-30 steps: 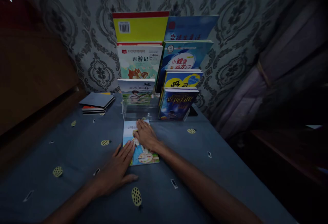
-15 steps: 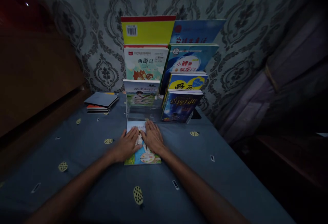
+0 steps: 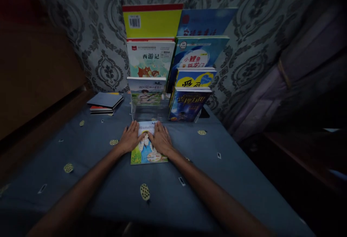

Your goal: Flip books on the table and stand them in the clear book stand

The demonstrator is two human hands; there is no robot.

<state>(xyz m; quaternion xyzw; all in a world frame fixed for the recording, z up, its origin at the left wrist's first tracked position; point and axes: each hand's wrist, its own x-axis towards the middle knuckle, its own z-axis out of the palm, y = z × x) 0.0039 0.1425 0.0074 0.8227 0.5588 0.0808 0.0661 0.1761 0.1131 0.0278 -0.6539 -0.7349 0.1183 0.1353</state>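
Grey tops the leftmost stack [image 3: 105,100]. The left hand [image 3: 130,137], fingers extended, gripping nothing, overlaps the left edge of the picture book [image 3: 146,153], flat before the clear stand [image 3: 151,114]; the right hand [image 3: 161,140], likewise, overlaps its right. Uneven pressure could skew it.

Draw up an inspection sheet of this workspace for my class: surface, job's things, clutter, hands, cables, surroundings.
Surface: blue-grey cloth with pineapple prints.
Job's things: one picture-cover book lying flat, in front of a clear stand holding two columns of books.
Clutter: small stack of thin, book-like items left of the stand; dark flat object by its right end, too dim to identify.
Hands: left hand at the book's left edge, right hand at its right, thumbs over the cover.
Cables: nothing seen.
Surroundings: patterned wall behind, tied curtain right, brown furniture left; dim light.
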